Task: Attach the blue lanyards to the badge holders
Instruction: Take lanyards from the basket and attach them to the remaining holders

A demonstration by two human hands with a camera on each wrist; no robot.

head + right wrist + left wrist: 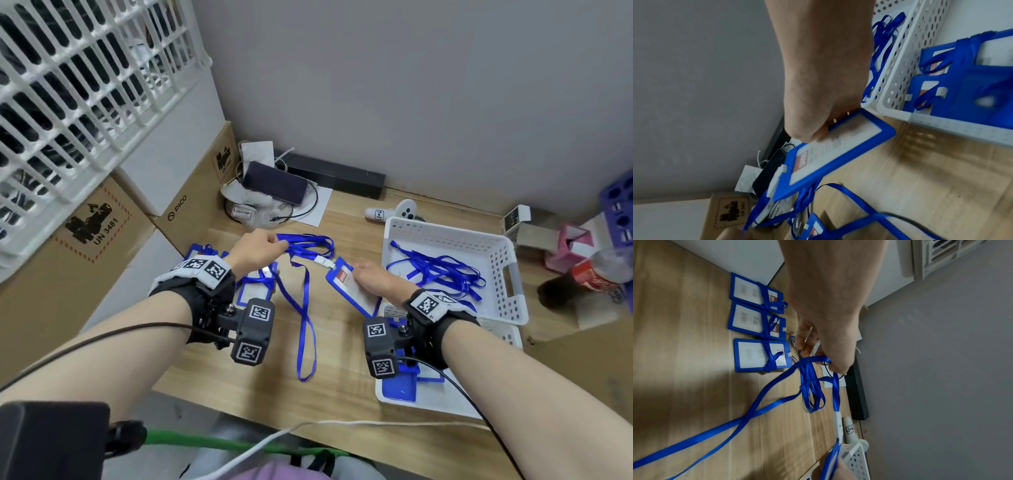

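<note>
Blue lanyard (301,274), clipped to a badge holder (349,287), trails across the wooden worktop (342,349), the left hand (255,251) pinching its ribbon taut while the right hand (375,279) grips the holder, probably to steady the joint.

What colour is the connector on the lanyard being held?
White connector on the blue lanyard; clearest in the left wrist view.

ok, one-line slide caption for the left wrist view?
Left hand pinching a blue lanyard beside three finished badge holders.
</note>
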